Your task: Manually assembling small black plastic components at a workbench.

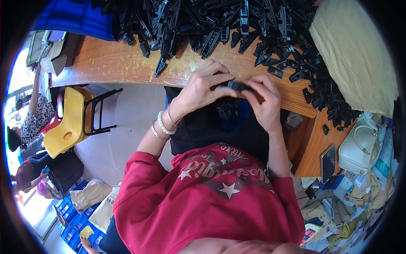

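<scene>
Over my lap, just off the table's near edge, both hands meet on one small black plastic part (pixel 237 86). My left hand (pixel 204 84), with bracelets at its wrist, pinches the part's left end between thumb and fingers. My right hand (pixel 265 99) has its fingertips closed on the right end. The fingers cover much of the part, so its full shape is hidden. Below the hands, more black parts (pixel 228 109) lie in a dark blue container or bag on my lap. A large heap of long black plastic parts (pixel 211 25) covers the back of the table.
The wooden table (pixel 114 63) curves across in front of me. Smaller black pieces (pixel 325 93) are piled at right beside a pale sack (pixel 355 51). A phone (pixel 327 163) and white handbag (pixel 359 148) lie further right. A yellow chair (pixel 69 122) stands left; other people are beyond it.
</scene>
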Demonstrator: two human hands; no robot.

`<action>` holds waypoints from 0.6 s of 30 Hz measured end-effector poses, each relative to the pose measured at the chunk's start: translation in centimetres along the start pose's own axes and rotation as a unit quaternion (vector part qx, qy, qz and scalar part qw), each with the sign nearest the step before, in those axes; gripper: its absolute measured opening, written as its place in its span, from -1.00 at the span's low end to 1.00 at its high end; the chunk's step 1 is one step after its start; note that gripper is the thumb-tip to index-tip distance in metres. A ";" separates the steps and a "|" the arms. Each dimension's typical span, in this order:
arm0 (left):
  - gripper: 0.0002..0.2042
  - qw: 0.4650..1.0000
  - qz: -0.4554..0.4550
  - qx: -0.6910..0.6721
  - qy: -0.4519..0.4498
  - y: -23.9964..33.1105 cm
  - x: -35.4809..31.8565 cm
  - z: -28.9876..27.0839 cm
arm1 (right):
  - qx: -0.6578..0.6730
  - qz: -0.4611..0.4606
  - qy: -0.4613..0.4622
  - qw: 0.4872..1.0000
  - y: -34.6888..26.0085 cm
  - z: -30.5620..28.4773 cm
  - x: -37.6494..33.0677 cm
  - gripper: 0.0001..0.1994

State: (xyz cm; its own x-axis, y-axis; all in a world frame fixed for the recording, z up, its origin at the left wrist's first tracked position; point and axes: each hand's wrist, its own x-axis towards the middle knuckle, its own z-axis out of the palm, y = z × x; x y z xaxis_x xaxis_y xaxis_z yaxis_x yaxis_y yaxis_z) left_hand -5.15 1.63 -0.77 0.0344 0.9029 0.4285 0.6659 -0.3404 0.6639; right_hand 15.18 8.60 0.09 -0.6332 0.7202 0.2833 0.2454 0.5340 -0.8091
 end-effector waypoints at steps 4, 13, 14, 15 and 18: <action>-0.65 0.981 -0.017 0.162 0.109 -0.4 0.5 -0.7 | 0.000 -0.011 -0.059 0.998 -1.0 -1.0 -2.1 -0.73; -0.87 0.947 -0.091 0.286 0.113 0.1 0.8 1.2 | -0.280 -0.015 0.117 0.953 2.9 -2.8 0.7 -0.72; -0.88 0.960 -0.075 0.248 0.111 0.5 0.2 1.2 | -0.284 -0.025 0.113 0.952 2.9 -2.7 0.6 -0.71; -0.88 0.970 -0.061 0.209 0.107 0.9 -0.4 1.1 | -0.283 -0.024 0.112 0.952 2.9 -2.6 0.6 -0.71; -0.90 0.984 -0.116 0.083 0.109 1.7 -0.6 1.1 | -0.250 -0.014 0.136 0.959 2.7 -2.4 0.5 -0.74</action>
State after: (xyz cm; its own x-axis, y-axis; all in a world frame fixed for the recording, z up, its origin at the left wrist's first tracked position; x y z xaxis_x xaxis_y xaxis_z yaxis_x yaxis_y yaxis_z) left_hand -3.22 0.78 -0.62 -0.2819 0.8676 0.4097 0.7499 -0.0671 0.6581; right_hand 17.32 11.46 -0.70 -0.4474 0.7549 0.4795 0.5956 0.6515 -0.4699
